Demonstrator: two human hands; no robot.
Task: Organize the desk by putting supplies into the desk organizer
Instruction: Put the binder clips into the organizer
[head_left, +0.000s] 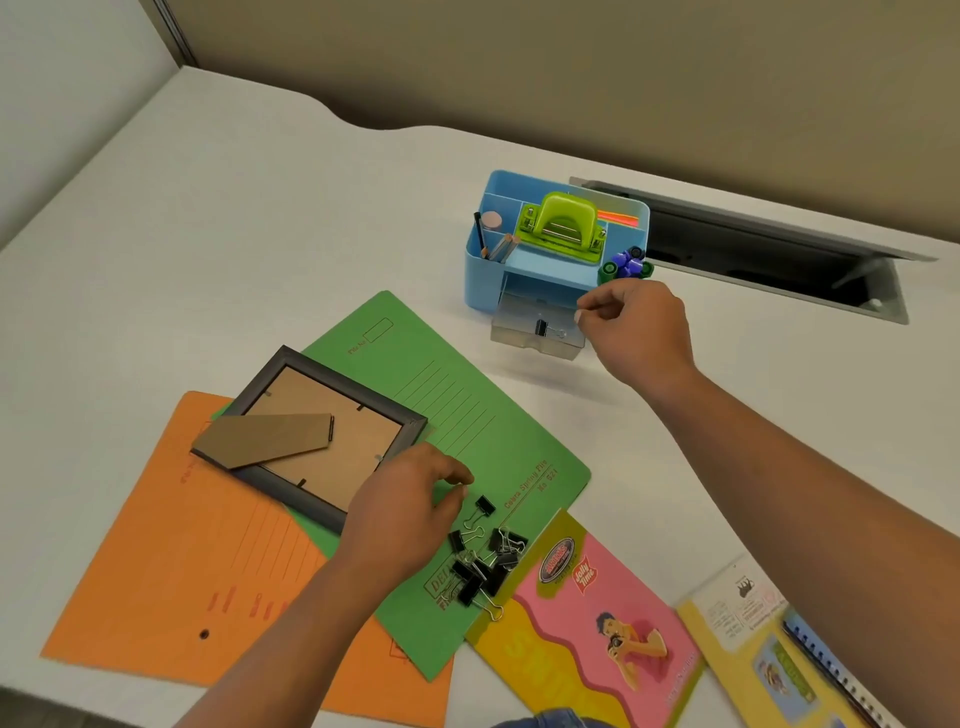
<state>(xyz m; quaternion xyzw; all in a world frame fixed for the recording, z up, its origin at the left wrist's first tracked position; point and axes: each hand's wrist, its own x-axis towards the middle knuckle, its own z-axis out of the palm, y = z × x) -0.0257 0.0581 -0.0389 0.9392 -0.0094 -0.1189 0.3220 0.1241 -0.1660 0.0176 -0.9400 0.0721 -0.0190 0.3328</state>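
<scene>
A light blue desk organizer (480, 260) stands on the white desk, its clear drawer (519, 332) pulled out with one black binder clip (542, 328) inside. My right hand (639, 332) hovers at the drawer's right side, fingers loosely curled, nothing visibly in them. A pile of several black binder clips (483, 561) lies on a green folder (467, 415). My left hand (405, 509) reaches toward the pile, fingertips beside the topmost clip (484, 505), holding nothing that I can see.
A green hole punch (563, 221), pens and markers (626, 265) fill the organizer. A dark picture frame (311, 431) lies face down over the green folder and an orange folder (208, 561). Colourful booklets (597, 623) lie front right. An open cable hatch (779, 249) sits behind the organizer.
</scene>
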